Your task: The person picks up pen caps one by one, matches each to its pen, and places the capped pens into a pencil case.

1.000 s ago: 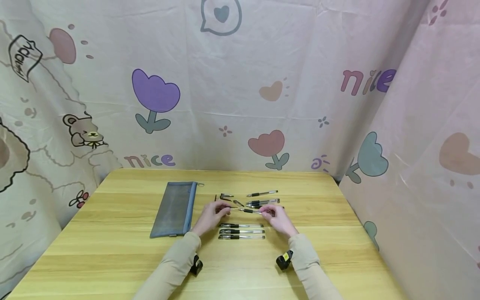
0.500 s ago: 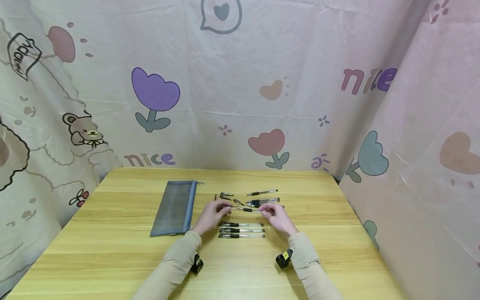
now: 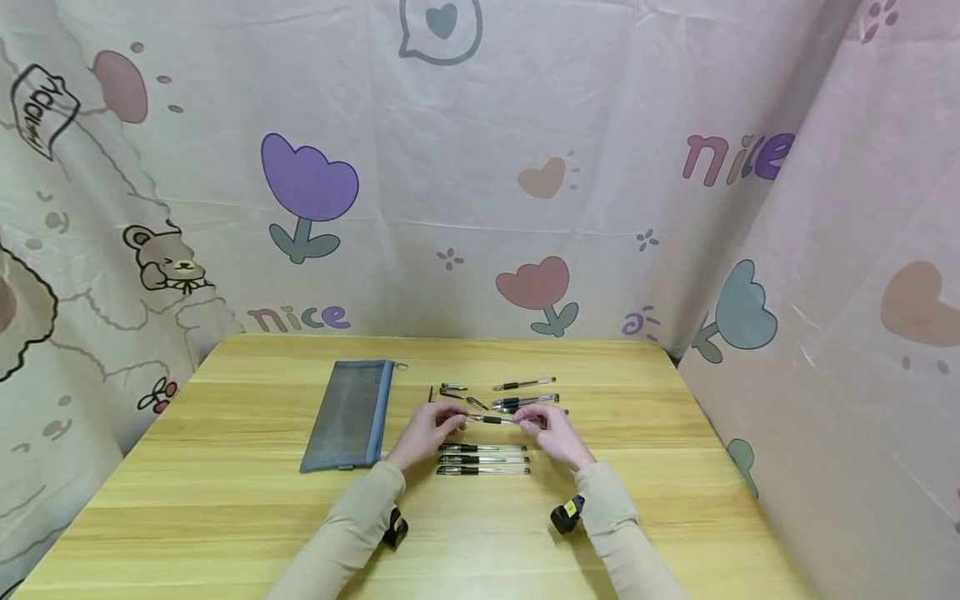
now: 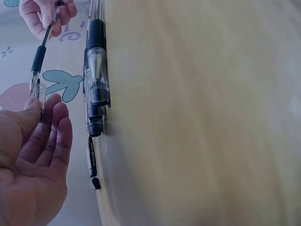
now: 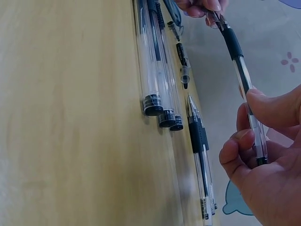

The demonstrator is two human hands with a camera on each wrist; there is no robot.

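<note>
Between thumb and fingers, my left hand [image 3: 426, 433] pinches a clear pen cap [image 4: 43, 90]. My right hand [image 3: 557, 440] holds a clear gel pen [image 5: 233, 44] by its rear barrel, its black grip and tip pointing left. In the left wrist view the tip is at the cap's mouth, seemingly just inside it. Below the hands lie three capped gel pens [image 3: 483, 460] in parallel, caps to the left. Beyond the right hand are several uncapped pens [image 3: 525, 384], partly overlapping. Loose caps [image 3: 477, 403] lie beyond the left hand.
A grey-blue mesh zip pouch [image 3: 348, 417] lies flat left of the left hand. The wooden table [image 3: 225, 500] ends at a patterned curtain [image 3: 442, 192] behind and at both sides. Each wrist carries a small black camera [image 3: 567, 514].
The held pen has moved slightly left, and its tip has closed the gap to the cap in the left hand. The pens and caps on the table stay put.
</note>
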